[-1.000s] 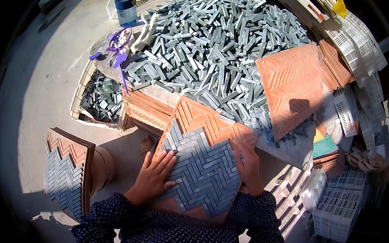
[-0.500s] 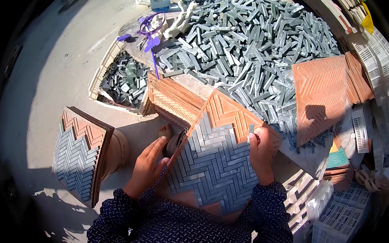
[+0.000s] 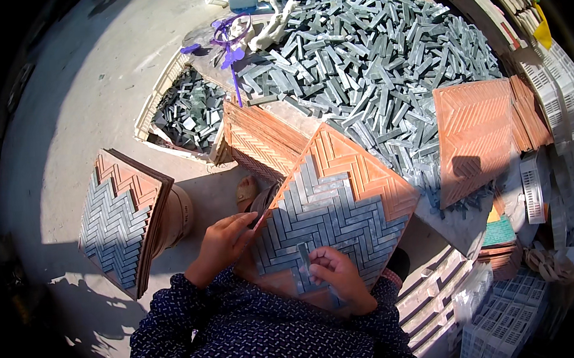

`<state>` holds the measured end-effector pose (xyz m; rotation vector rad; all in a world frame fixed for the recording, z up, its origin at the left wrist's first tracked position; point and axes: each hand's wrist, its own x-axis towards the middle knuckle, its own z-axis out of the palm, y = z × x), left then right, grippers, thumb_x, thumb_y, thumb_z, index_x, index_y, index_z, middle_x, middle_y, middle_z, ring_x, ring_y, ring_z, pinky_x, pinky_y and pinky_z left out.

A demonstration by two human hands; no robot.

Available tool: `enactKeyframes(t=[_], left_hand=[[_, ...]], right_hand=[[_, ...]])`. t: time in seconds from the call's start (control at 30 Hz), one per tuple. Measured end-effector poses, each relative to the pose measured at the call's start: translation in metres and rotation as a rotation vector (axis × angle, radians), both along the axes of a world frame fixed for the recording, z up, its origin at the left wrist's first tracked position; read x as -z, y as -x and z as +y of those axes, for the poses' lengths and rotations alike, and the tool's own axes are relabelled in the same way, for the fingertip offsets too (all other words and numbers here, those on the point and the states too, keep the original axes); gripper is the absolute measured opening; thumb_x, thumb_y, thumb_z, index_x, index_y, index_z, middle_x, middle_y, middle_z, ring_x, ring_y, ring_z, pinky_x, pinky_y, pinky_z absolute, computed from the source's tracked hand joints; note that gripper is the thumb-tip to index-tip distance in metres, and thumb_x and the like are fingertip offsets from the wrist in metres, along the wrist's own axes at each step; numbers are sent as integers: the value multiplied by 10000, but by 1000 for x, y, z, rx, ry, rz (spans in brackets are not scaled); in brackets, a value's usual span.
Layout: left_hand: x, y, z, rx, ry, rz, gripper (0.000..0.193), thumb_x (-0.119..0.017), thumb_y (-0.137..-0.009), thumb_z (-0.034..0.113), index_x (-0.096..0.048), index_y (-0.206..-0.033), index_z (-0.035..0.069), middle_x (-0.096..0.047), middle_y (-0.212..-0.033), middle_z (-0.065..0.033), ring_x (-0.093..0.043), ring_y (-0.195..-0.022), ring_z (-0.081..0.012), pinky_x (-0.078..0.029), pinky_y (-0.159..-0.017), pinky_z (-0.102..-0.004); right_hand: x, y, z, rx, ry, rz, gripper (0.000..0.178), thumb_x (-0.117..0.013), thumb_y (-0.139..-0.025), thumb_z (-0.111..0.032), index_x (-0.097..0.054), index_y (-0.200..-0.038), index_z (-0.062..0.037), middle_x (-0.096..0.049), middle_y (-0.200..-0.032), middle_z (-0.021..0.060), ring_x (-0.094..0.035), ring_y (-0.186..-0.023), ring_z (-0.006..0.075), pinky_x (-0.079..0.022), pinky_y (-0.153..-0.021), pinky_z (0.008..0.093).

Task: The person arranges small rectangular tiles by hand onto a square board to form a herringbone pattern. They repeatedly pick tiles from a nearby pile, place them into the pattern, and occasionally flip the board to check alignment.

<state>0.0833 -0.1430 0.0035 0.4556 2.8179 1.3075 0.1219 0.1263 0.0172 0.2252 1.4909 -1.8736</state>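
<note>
An orange herringbone mould tray [image 3: 384, 192] lies tilted in front of me, with grey stone strips [image 3: 309, 214] set in its grooves. Bare grooves show along its upper right sides and near its lower corner. Over the lower part of the tray, my right hand [image 3: 339, 275] is closed on one small grey stone strip [image 3: 303, 254], held upright between thumb and fingers. My left hand [image 3: 222, 245] is at the tray's left edge, fingers stretched toward it and thumb apart; whether they touch the edge I cannot tell.
Beyond the tray spreads a big heap of loose strips [image 3: 385, 59]. A crate [image 3: 141, 116] of dark pieces stands at the far left. Stacked orange moulds [image 3: 264, 137] lie behind; another filled stack [image 3: 114, 224] is at left. A leaning mould [image 3: 474, 139] and white crates [image 3: 506, 313] stand at right.
My right hand has moved from the tray's right corner down and left over its lower part, still holding a strip. My left hand's fingers have lowered and drawn closer together.
</note>
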Motion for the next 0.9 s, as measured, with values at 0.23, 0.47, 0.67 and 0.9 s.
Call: enactKeyframes(t=[0.23,0.47,0.67,0.9], left_hand=[[3,-5,-6,-19,-29,25,293,-634,-812,66,-616,-1102,31,-640,-1058,-174,-644,-943,-319,-532,-787,-365],[4,-5,-6,-33,-51,43,274,-655,-808,113,-636,-1072,39,-652,-1017,-162,-652,-897,-312,-533,-762,-359],[6,-5,-2,-12,-60,35,245,-645,-817,106,-641,-1052,41,-655,-1016,-155,-653,-893,-307,-533,-757,-353],[-1,-12,10,260,1,167,306,-654,-731,77,-647,-1036,54,-649,-973,-89,-636,-865,-267,-521,-740,-356]], right_hand=[[8,-10,-27,-277,-597,1129,192,-674,-752,-106,-577,-901,-31,-618,-872,95,-617,-776,242,-506,-676,310],[16,-12,-38,-414,-603,1274,175,-611,-699,-82,-549,-854,-30,-539,-861,82,-561,-816,244,-472,-669,326],[24,-14,-42,-377,-560,1220,167,-602,-712,-74,-538,-858,-26,-527,-898,104,-555,-834,264,-478,-699,341],[9,-3,-28,-317,-523,1128,201,-672,-734,-80,-565,-892,-18,-557,-919,104,-584,-829,268,-492,-677,342]])
